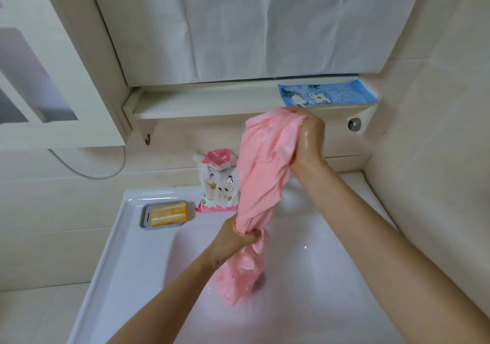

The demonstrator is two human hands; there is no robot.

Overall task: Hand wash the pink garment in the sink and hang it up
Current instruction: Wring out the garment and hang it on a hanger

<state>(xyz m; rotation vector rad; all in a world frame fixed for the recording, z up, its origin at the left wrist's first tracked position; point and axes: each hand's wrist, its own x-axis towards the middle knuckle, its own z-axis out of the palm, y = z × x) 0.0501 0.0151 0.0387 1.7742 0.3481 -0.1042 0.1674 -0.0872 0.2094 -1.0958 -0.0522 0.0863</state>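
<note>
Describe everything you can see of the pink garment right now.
The pink garment is plain, soft, wet-looking cloth, held stretched upright over the white sink. The right hand grips its bunched top end; the left hand squeezes it lower down. Below that grip its crumpled tail hangs into the basin.

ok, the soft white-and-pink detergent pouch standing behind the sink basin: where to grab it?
Likely the pink top band of the detergent pouch, by its handle cut-out, from above and the left front: it stands upright against the wall, and the pink cloth garment covers its right edge.
</note>
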